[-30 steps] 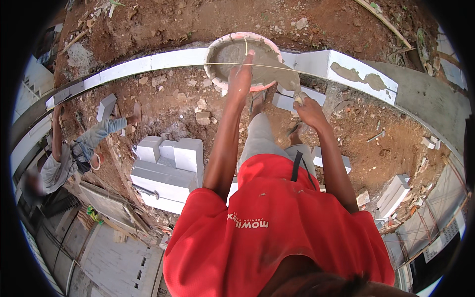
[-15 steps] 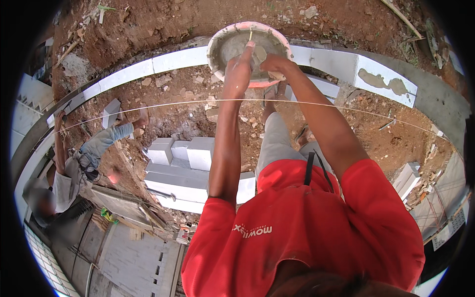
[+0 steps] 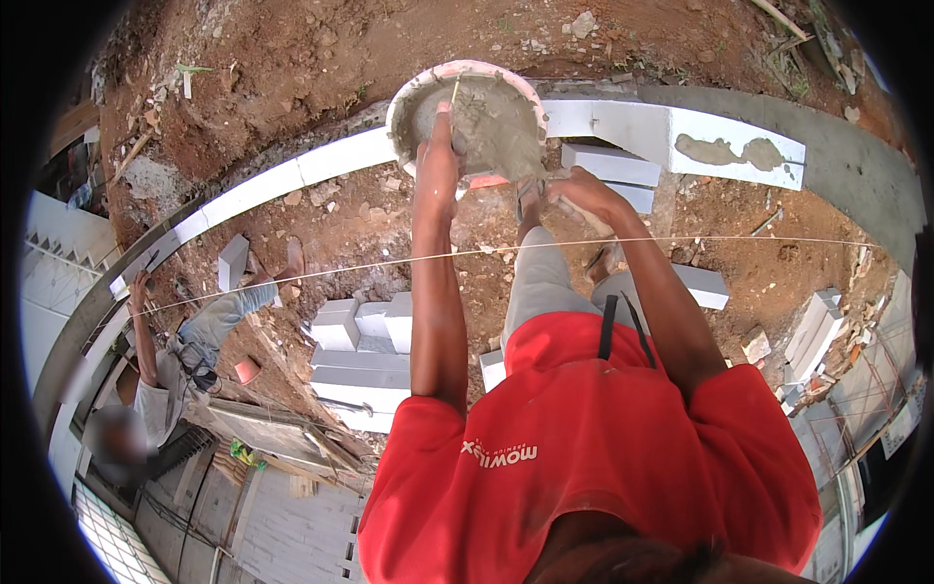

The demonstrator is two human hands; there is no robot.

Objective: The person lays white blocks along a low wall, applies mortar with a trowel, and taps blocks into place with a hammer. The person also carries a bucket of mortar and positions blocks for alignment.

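Note:
A round basin (image 3: 397,109) with a pinkish rim stands at the white block wall (image 3: 341,156) and holds wet grey mortar (image 3: 496,122). My left hand (image 3: 438,167) is over the basin's near left rim, fingers closed, with a thin pale stick (image 3: 455,90) jutting from its fingertips. Whether it also touches the rim is hidden. Just right of the basin, my right hand (image 3: 592,200) grips a trowel (image 3: 587,218) by its wooden handle. The trowel's blade is mostly hard to make out against the mortar at the basin's near right rim.
A taut string (image 3: 681,238) crosses beneath my forearms. Loose white blocks (image 3: 360,375) lie left of my legs, with more blocks (image 3: 611,165) by the wall. Grey mortar (image 3: 730,152) is spread on the wall's right part. A co-worker (image 3: 161,365) crouches at left, near a reddish bucket (image 3: 247,369).
My right hand has drawn the trowel from over the basin's middle back toward me and right. My left hand stays at the basin's left side. The whole view has shifted somewhat.

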